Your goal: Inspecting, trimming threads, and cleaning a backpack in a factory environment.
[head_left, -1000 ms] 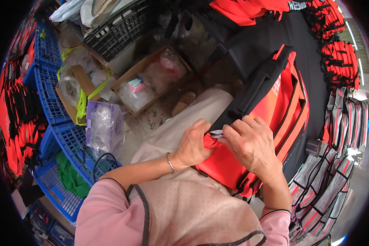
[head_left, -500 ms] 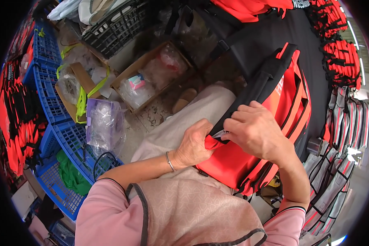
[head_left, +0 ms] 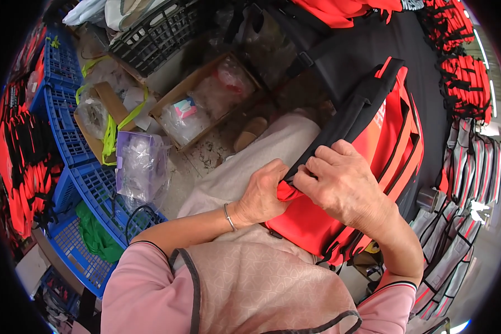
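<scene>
A red and black backpack lies slanted from my lap onto the black-covered surface on the right. Its black back panel and strap face left; red pockets with black zips face right. My left hand is closed on the red corner at the near end of the bag, thumb and fingers pinched together. Just right of it, my right hand curls its fingers over the black edge of the same end. Its fingertips are tucked in, and what lies under them is hidden.
Blue plastic crates stand at the left, near a purple box of clear bags. A cardboard box of plastic bags sits on the floor ahead, below a black crate. Red bags and grey straps are stacked at right.
My right hand has shifted slightly left and down along the bag's edge, and its fingers have curled further in. A small pale bit seen at its fingertips is now hidden.
</scene>
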A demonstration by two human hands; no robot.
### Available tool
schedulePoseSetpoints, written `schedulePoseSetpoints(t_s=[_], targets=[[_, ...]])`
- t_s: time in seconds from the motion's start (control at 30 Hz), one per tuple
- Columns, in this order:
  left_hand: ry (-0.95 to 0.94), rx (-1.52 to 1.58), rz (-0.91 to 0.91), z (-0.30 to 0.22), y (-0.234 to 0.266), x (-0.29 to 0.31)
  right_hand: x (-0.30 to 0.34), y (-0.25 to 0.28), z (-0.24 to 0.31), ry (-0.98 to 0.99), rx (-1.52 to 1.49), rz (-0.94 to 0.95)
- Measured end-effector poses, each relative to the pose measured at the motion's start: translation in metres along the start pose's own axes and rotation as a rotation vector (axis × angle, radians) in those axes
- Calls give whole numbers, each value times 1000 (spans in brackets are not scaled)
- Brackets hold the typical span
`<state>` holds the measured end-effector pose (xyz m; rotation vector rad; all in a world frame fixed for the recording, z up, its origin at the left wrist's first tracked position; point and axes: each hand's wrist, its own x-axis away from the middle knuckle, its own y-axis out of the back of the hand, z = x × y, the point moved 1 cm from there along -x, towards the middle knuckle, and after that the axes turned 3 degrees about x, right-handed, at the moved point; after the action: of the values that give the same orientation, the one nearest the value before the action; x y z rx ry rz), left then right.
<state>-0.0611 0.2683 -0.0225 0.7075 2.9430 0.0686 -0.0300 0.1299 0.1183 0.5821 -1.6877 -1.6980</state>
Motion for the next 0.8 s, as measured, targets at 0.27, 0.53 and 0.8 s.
schedulePoseSetpoints(t_s=[0.27, 0.53, 0.8], targets=[[-16, 16, 76, 7, 3, 2, 6, -16, 2, 65, -7, -29], [-85, -69, 19, 16, 0, -1, 13, 3, -80, -1194, -527, -328], [-120, -218, 11, 18, -3, 2, 7, -49, -70, -1262, -471, -478]])
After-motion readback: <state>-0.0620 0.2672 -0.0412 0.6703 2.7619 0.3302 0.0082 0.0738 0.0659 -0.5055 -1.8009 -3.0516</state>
